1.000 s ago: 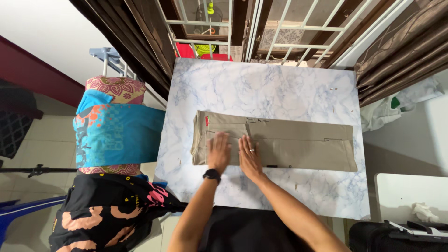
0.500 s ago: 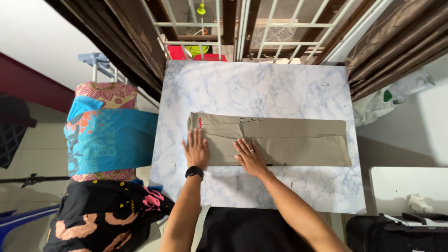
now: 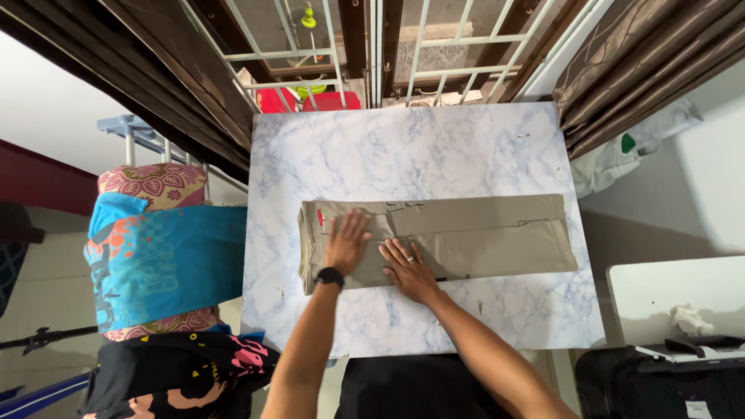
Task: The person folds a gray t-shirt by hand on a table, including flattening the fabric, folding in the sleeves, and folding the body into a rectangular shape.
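Fingers of both hands lie spread and flat, holding nothing: the left hand point(image 3: 347, 241) and the right hand point(image 3: 408, 268) press the folded khaki trousers point(image 3: 466, 237) on the marble-pattern table point(image 3: 403, 147). Smoothing probably works best outward from the waistband end (even pressure, no bunching).
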